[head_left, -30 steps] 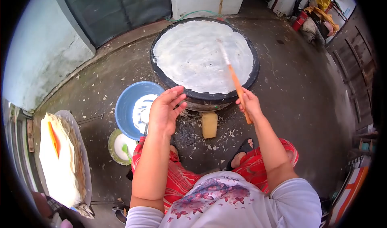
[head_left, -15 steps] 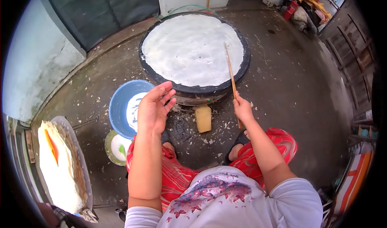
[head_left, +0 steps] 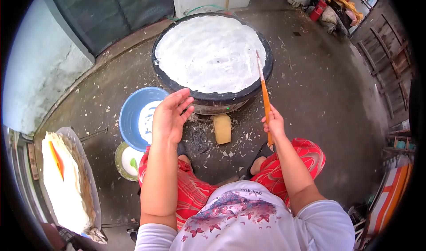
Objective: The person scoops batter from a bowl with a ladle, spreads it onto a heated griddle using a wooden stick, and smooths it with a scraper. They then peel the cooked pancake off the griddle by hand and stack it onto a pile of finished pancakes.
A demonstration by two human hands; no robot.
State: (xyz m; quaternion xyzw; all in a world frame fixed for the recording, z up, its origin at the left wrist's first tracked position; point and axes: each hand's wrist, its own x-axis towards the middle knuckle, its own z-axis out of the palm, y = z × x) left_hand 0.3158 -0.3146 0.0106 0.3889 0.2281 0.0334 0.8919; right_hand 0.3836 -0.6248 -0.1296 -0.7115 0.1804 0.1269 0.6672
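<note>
A wide round griddle with a black rim carries a thin white sheet of batter over nearly its whole surface. My right hand is closed round a long, narrow wooden stick, whose pale tip lies over the right part of the white layer; contact there cannot be made out. My left hand is empty, palm turned inward and fingers apart, in front of the griddle's near left edge. It is beside a blue basin holding white stuff. Below that sits a green bowl with white contents and a green utensil.
At the far left, a tray bears a tall stack of pale sheets with an orange strip on top. A yellow block stands against the griddle's base. Bags and a red container are at the back right. White flakes litter the floor.
My right hand has shifted slightly right and turned the stick, showing its broader orange face. The stick's tip has moved right and a little down. My left hand has barely moved.
</note>
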